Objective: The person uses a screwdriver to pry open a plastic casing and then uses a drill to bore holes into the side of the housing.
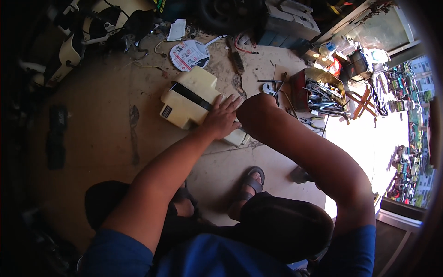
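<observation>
A cream plastic case [177, 108] with a black strap across it and a small dark label lies on the floor in front of me. My left hand [222, 117] rests on its right part, fingers spread and flat, with nothing gripped. My right hand [257, 110] is balled up just to the right of it, over the case's right end. Its fingers face away and are hidden, so whatever they hold does not show. A paler end piece [237, 137] of the case sticks out below both hands.
Beyond the case lie a round paper fan [189, 55] and a brush [237, 63]. To the right are an adjustable wrench [268, 89], a red bin [301, 92] of hand tools and pliers [313, 122]. A grey toolbox [290, 25] stands at the back. My sandalled foot [253, 181] is close below.
</observation>
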`<state>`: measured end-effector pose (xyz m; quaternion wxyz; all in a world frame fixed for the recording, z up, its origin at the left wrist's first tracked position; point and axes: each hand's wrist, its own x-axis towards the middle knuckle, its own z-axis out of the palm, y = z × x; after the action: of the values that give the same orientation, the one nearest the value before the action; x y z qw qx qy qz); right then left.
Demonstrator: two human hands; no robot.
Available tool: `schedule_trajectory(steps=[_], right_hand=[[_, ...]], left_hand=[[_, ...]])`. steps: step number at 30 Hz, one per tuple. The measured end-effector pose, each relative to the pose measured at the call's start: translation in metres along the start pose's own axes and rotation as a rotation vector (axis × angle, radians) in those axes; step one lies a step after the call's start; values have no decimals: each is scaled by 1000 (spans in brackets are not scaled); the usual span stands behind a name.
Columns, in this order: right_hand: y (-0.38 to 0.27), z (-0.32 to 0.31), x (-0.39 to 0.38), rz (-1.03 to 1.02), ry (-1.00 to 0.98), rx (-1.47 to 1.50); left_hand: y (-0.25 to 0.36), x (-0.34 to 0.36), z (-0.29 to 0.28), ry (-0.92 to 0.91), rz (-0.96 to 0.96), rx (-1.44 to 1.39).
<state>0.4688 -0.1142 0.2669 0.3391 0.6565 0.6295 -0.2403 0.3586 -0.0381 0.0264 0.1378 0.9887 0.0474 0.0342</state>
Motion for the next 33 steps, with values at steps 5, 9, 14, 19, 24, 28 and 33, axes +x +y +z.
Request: schedule_trajectory(steps=[5,9,14,19,24,28,33], right_hand=[[-19,5,79,15,-158,-57],[-17,51,109,-74,-168,-222],[-11,142,64,-87,-274,23],[24,160,-35,-16,-96,227],[29,165,-98,206,411,597],[13,197,-76,243,577,666],[-5,253,-68,333,467,918]], left_hand=[[15,21,-36,43,-210,-855],[24,19,-40,157,-198,-997],[10,10,-12,-75,-23,-85],[7,9,-15,-76,-37,-73],[13,29,-15,-94,-56,-88],[16,41,-13,-135,-73,-46],[11,44,-16,-202,-105,-57]])
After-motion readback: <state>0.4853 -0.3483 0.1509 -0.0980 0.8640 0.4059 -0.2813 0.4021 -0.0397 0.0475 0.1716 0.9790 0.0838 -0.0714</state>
